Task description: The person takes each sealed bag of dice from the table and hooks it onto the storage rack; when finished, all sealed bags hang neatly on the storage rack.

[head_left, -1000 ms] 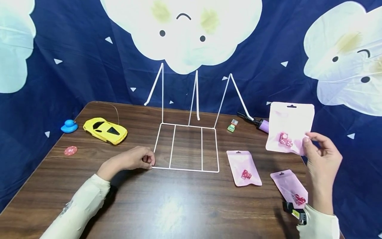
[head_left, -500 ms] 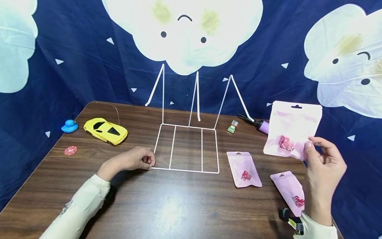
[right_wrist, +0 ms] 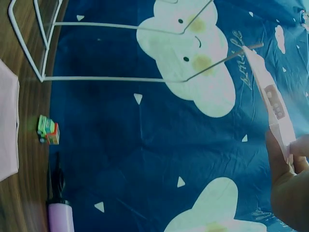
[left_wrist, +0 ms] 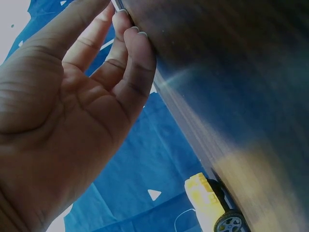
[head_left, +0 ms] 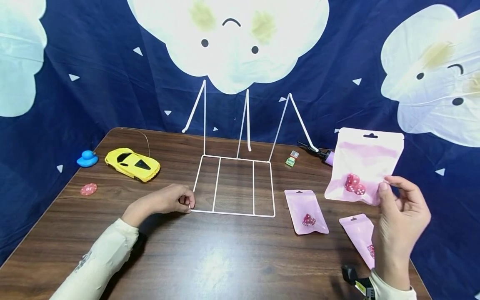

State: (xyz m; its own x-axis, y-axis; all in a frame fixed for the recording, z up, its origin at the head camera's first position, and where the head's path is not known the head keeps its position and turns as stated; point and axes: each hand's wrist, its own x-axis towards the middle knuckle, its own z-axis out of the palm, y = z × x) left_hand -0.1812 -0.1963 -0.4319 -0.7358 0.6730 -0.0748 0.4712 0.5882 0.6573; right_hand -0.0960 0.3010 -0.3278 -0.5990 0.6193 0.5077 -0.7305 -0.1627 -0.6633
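Note:
A white wire display rack [head_left: 233,214] stands on the table, its three upright arms bent over at the top. My left hand [head_left: 165,200] pinches the rack's near left corner; in the left wrist view its fingertips are partly cut off. Off to the right, my right hand [head_left: 402,225] pinches a pink zip pouch [head_left: 369,152] by its lower right edge, raised above the table. Red dice [head_left: 353,183] show through the pouch. In the right wrist view this pouch [right_wrist: 276,104] is seen nearly edge-on, right of a hooked arm [right_wrist: 224,60].
Two more pink pouches [head_left: 304,204] [head_left: 358,233] with dice lie at right, one partly hidden by my right wrist. A tiny green toy car [head_left: 290,161] and a purple-handled tool [head_left: 329,158] lie behind. At left are a yellow toy car [head_left: 131,163], blue duck [head_left: 87,158] and red chip [head_left: 88,189].
My right hand moves the pouch slightly right, then back left and a little lower, and the pouch's front now looks larger. My left hand and the rack stay put.

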